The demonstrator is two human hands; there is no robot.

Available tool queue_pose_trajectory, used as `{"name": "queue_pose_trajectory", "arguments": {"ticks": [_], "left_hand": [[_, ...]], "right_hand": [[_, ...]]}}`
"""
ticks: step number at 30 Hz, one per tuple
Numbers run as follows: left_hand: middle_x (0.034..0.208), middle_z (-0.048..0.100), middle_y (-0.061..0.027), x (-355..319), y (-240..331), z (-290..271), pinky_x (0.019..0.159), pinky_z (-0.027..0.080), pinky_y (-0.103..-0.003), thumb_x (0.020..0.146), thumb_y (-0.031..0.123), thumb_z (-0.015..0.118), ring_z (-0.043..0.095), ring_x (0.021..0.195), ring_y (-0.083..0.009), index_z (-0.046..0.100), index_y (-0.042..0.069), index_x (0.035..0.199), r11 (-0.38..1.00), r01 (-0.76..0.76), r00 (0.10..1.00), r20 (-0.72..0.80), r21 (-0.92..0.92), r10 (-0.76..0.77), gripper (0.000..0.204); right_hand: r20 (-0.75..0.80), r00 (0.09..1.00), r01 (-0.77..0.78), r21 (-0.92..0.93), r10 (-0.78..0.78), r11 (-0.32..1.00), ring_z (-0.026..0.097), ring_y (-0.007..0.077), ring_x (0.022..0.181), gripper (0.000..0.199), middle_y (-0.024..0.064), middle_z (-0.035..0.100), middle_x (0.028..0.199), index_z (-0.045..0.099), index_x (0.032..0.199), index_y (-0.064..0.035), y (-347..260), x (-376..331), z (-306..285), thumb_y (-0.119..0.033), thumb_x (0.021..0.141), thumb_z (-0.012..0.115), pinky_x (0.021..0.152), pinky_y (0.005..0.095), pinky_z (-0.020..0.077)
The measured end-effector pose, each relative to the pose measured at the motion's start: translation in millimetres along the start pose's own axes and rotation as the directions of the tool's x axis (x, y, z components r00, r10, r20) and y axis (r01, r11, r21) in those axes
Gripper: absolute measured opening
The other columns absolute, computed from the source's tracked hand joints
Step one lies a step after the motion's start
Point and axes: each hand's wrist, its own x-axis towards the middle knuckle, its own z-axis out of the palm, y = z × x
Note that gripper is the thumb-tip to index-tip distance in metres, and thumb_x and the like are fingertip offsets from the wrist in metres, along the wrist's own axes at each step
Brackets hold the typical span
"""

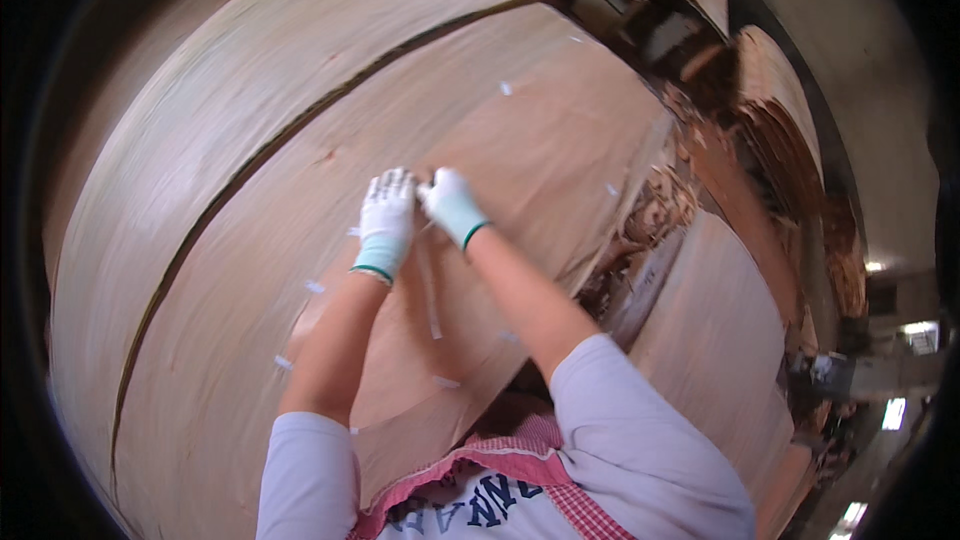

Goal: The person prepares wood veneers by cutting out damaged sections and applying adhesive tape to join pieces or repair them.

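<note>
Both my hands wear white knit gloves with pale blue-green wrists and green cuffs. My left hand (385,215) lies on a thin wood veneer sheet (570,110), its fingers stretched forward and close together. Beside it, my right hand (453,205) has its fingers curled at the same spot, almost touching the left. What the right fingers grip, if anything, is hidden and blurred. Just below the hands, a narrow pale strip (432,295) runs along the veneer. Small white tape pieces (314,287) dot the sheet around my forearms.
A long dark gap (250,175) separates this sheet from another broad veneer sheet (230,80) on the left. Torn veneer scraps (655,205) lie along the right edge. Further right are another veneer stack (715,320) and a pile of brown sheets (780,130).
</note>
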Motion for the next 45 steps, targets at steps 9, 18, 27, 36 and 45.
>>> {"name": "queue_pose_trajectory", "arguments": {"ticks": [9,18,27,36,45], "left_hand": [[0.138,0.054,-0.0145,15,14,-15,0.114,0.030,-0.044,0.088,0.010,0.045,0.046,0.132,-0.0298,0.056,0.005,0.127,0.987,0.021,0.994,0.100,0.160,-0.037,0.040],[0.139,0.052,-0.0147,89,218,28,0.116,0.027,-0.046,0.086,0.009,0.052,0.041,0.134,-0.0338,0.056,0.003,0.127,0.997,-0.058,0.992,-0.111,-0.044,0.053,0.042],[0.152,0.036,-0.0117,135,419,118,0.117,0.024,-0.045,0.083,0.034,0.068,0.031,0.142,-0.0280,0.031,0.007,0.146,0.977,-0.173,0.950,0.283,0.124,0.132,0.078],[0.118,0.062,-0.0136,159,400,104,0.094,0.047,-0.043,0.081,0.010,0.061,0.058,0.113,-0.0337,0.061,0.006,0.097,0.910,-0.139,0.990,-0.060,-0.390,0.125,0.017],[0.088,0.068,-0.0145,204,325,-6,0.075,0.051,-0.031,0.090,0.007,0.060,0.066,0.081,-0.0185,0.060,0.001,0.101,0.603,0.275,0.915,0.011,-0.749,-0.403,0.012]], "right_hand": [[-0.234,0.859,-0.196,0.670,0.454,0.716,0.048,0.0058,0.060,0.038,-0.0048,0.054,0.068,0.062,0.082,-0.0088,67,-144,-241,-0.045,0.086,0.074,0.053,0.0224,0.0390],[0.650,0.752,0.116,-0.291,0.107,0.950,0.064,0.0329,0.084,0.023,0.0144,0.067,0.091,0.064,0.100,-0.0110,218,-249,-445,-0.028,0.085,0.063,0.073,0.0418,0.0496],[0.845,0.529,-0.212,0.039,0.081,0.976,0.063,0.0319,0.091,0.042,0.0197,0.064,0.099,0.056,0.112,-0.0046,363,-311,-417,-0.030,0.083,0.070,0.081,0.0401,0.0489],[0.728,0.671,0.121,0.083,-0.143,0.989,0.054,0.0390,0.106,0.039,0.0210,0.058,0.110,0.060,0.104,-0.0026,402,-262,-443,-0.019,0.073,0.075,0.092,0.0415,0.0454],[0.517,0.699,-0.645,0.156,0.495,0.748,0.062,0.0147,0.070,0.040,0.0062,0.061,0.075,0.061,0.096,0.0018,305,-79,-477,-0.038,0.091,0.064,0.062,0.0285,0.0506]]}}
